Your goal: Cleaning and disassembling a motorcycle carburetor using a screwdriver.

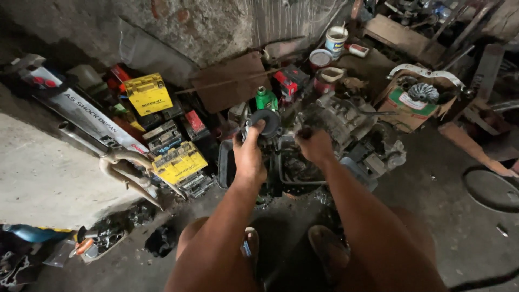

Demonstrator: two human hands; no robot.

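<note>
A greasy engine block (335, 127) sits on the workshop floor (432, 200) just ahead of the person's knees. The left hand (250, 157) closes its fingers (259, 127) on a dark round part (268, 122) at the engine's left side. The right hand (314, 146) curls shut against the engine casing. A green bottle (265, 99) stands just behind; yellow boxes (148, 93) lie to the left.

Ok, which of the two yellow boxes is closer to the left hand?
The lower yellow box, on the stack beside the bent exhaust pipe. The other sits higher, by the wall, farther from the left hand.
</note>
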